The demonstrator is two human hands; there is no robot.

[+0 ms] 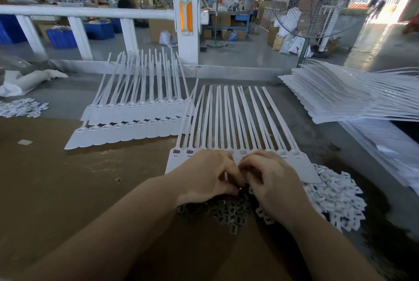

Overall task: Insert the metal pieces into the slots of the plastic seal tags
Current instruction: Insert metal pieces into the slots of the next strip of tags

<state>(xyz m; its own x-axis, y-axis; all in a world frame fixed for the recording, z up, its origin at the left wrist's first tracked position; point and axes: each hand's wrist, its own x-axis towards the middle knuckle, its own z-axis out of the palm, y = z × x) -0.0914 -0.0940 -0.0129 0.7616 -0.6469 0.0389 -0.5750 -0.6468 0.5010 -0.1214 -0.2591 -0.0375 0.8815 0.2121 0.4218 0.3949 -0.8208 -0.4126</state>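
White plastic seal tags, moulded side by side in a flat strip with long thin tails running away from you, lie on the brown cardboard-covered bench straight ahead, and both your hands sit over the near edge of their flags. Your left hand has its fingers curled, thumb and fingertips meeting round what looks like a small dark metal piece, though it is too small to be sure; your right hand is likewise curled, its grip closed on something at the same spot, and what it pinches is hidden. The heap of small grey metal pieces lies just under your wrists, touching the strip's near edge, with a pile of small white plastic clips just beside it on the right. The two slots at the left end of the strip appear already filled; those under your hands cannot be seen. To do this step well, I would turn the piece square between your fingertips before you carry it up, steady the strip with the other hand so it does not slide on the cardboard, and press straight down until the piece sits flush. Work along the row in order so no slot is skipped. Two more strips of the same white tags lie to the left, well apart.
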